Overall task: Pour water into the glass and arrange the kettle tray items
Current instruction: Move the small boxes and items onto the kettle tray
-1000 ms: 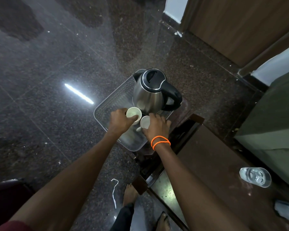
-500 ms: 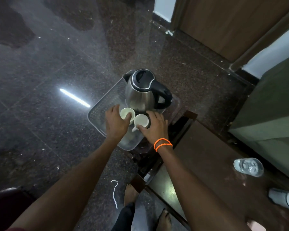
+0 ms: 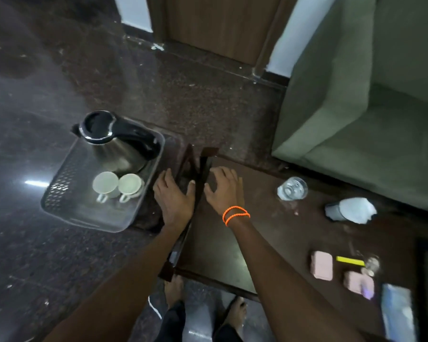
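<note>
Now both hands had come off the cups. The left hand (image 3: 174, 198) lay spread and empty by the table's (image 3: 220, 255) left edge, just beside the tray (image 3: 67, 176); the right hand (image 3: 221, 187), fingers loose and holding nothing, hovered over the table's far left corner. A second earlier each had gripped a cup. The two cups (image 3: 118, 186) stood side by side at the tray's near end, touching, with the kettle (image 3: 114, 141) behind them. The glass (image 3: 292, 188) sat near the table's far edge, well apart. The tray probably needed no more arranging.
</note>
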